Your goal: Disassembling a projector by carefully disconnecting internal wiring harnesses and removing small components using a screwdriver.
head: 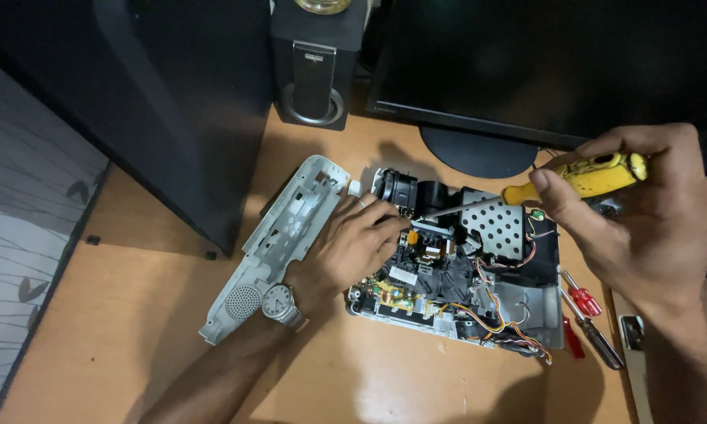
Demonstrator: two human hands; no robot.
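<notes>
A: Right, head view, and the right hand [644,220] has its fingers wrapped tight round the yellow handle of a screwdriver [581,179], over on the right side of the desk [134,314].

B: And the shaft slants down to the left, tip landing in the middle of the opened device [463,267], just by the black lens block [400,191].

A: Left hand [349,247] is right there too, fingers curled and pressing on the black parts beside that tip. Whether it pinches anything, I cannot tell.

B: Wristwatch [277,302] on that arm, face up. Left of it lies the grey cover [279,235], off the device and flat on the wood.

A: Near the right edge, two red-handled screwdrivers [585,310] lie just beside the device.

B: Far side: a dark monitor [542,63] on its stand, a speaker [313,71] left of it.
</notes>
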